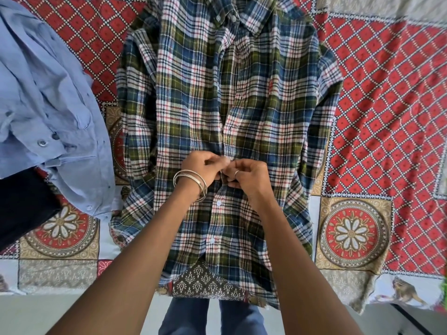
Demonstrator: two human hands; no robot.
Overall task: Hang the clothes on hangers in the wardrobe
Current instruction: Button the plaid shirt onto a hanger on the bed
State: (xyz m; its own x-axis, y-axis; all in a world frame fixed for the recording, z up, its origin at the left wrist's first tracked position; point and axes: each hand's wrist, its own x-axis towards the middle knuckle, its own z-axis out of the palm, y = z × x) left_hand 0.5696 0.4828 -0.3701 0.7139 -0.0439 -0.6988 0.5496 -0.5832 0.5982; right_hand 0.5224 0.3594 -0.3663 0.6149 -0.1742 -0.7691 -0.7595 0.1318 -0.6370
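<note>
**Inspector:** State the position of the plaid shirt point(227, 112).

**Assistant:** It lies flat, front up, on the patterned bedspread point(387, 97), in the middle of the view. Its long axis runs near to far; the collar points to the far edge and the hem overhangs the near edge.

**Inspector:** And the hands?

**Assistant:** The left hand point(202, 166) and the right hand point(249, 176) meet at the placket about midway down, each pinching the cloth. In my judgement they work a button there. Two buttons nearer the hem appear fastened.

**Inspector:** Why laid flat?

**Assistant:** Probably so the fronts line up and both hands are free for the fastening.

**Inspector:** Anything else?

**Assistant:** A blue shirt point(46, 97) lies crumpled at the left. No hanger or wardrobe is in view.
</note>
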